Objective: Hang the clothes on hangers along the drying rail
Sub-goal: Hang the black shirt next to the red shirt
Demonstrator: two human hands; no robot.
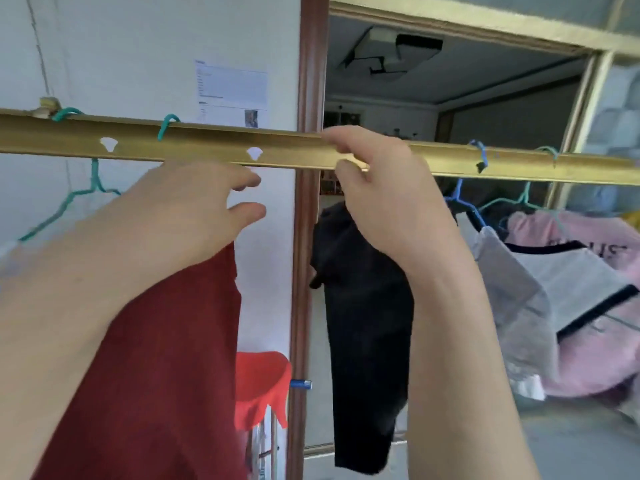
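The drying rail runs across the view from side to side, dipping slightly toward its right end, and both hands are raised to it. The right hand is the one on the rail: its fingers curl over the top edge and its thumb presses the lower edge. Any hanger hook beneath them is hidden. The black garment hangs straight down below the rail, directly under this hand. The left hand hovers just under the rail beside a notch, fingers relaxed and apart, holding nothing visible, with the dark red garment hanging below it. The next move likely falls to the right hand, settling the black garment along the rail
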